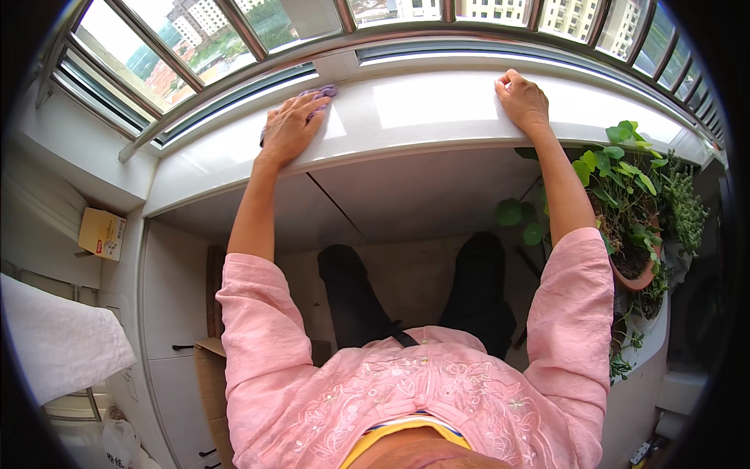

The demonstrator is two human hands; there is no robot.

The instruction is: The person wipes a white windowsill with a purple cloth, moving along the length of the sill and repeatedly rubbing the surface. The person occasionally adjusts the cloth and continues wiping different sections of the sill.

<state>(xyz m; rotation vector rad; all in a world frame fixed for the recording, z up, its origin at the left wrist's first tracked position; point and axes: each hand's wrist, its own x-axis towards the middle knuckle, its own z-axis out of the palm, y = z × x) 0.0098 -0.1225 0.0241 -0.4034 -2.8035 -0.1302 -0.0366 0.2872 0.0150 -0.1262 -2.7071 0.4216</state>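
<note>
My left hand lies with spread fingers over a crumpled purple cloth, pressing it on the white windowsill. Most of the cloth is hidden beneath the palm; folds of it show past the fingertips and at the wrist side. Farther right, my right hand rests on the same sill with its fingers curled in, and I see nothing in it. Bright patches of sunlight fall on the sill between the two hands.
Metal window bars run along behind the sill. Potted green plants crowd in beside my right forearm, one in a terracotta-coloured pot. At left are a small yellow box, a white cloth, a white cabinet and a cardboard box.
</note>
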